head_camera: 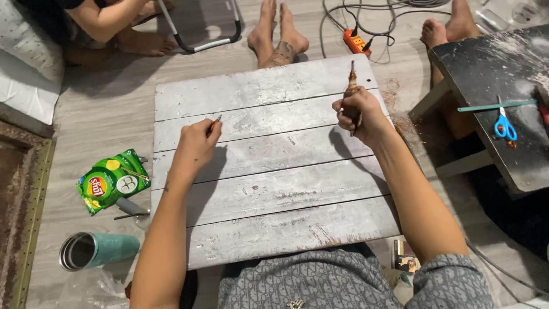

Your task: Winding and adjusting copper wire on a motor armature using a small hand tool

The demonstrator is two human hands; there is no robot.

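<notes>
At the far left a green snack bag (112, 180) lay on the pale plank floor (108, 114), with a teal metal tumbler (98, 250) on its side nearer the person. Right of these, a grey-white wooden board (274, 194) made of five horizontal slats rested across the person's lap as a tabletop; its paint was worn and scuffed, with dark seams between the slats and bare patches along the near edge. The left hand (196, 146) hovered over the second slat from the far edge, near the board's left side, its fingers pinched closed on a small thin stick-like piece (215, 121) whose tip poked out toward the far right; what the piece was could not be told. Beyond the board's far edge, another person's bare feet (278, 34) rested on the floor. Toward the board's far right corner, the right hand (358, 113) was closed in a fist around a slender brownish tool (352, 86), which stood nearly upright, its narrow end pointing toward the far side and its lower end showing just below the fist. Further right, an orange power strip (357, 42) lay on the floor, and a dark dusty stool (497, 91) carried blue-handled scissors (505, 125).
</notes>
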